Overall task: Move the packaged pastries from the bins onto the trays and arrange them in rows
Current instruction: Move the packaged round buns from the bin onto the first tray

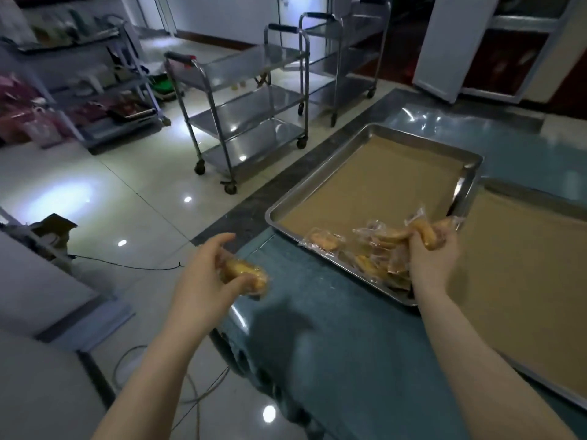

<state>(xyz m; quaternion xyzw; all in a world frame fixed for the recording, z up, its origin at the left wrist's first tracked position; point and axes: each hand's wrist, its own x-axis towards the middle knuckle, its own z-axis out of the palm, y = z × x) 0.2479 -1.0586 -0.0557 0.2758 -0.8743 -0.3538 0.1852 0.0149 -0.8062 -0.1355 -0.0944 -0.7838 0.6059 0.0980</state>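
A steel tray (320,182) lined with brown paper lies on the blue-covered table. Several packaged pastries (378,246) in clear wrappers lie piled at its near corner, and one pastry (324,241) lies a little apart to the left. My right hand (433,252) is over that pile, shut on a wrapped golden pastry (428,233). My left hand (206,274) hovers over the table's left edge, left of the tray, and grips another wrapped pastry (246,276). A second paper-lined tray (524,281) lies to the right, partly cut off by the frame. No bin is in view.
The blue table (317,328) ends at a rounded edge on the left, over a tiled floor with cables (127,265). Two steel trolleys (241,100) stand beyond the trays. Shelves with bags (79,90) fill the far left. A grey counter (38,281) sits at left.
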